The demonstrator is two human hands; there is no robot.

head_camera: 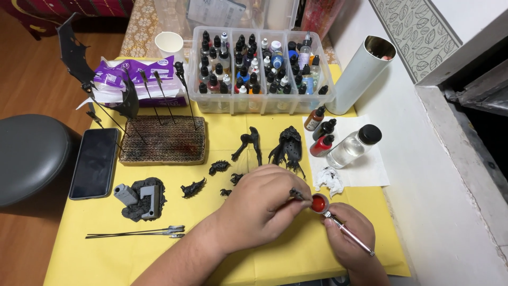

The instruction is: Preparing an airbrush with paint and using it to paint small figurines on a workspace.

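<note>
My right hand (349, 241) grips a slim metal airbrush (352, 237) near the front right of the yellow table cover (95, 254). Its small cup (319, 203) is filled with red paint. My left hand (259, 206) reaches across from the left and pinches a small dark piece (296, 194) right at the cup's rim. Black miniature parts (288, 148) lie just behind my left hand; a few smaller ones (193, 188) sit to its left.
A clear box of several paint bottles (259, 69) stands at the back, a white tube (360, 74) beside it. Dropper bottles and a clear bottle (352, 145) rest on paper towel. Cardboard block (164, 140) with parts on sticks, phone (95, 161), grey base (143, 198), skewers (137, 232) are left.
</note>
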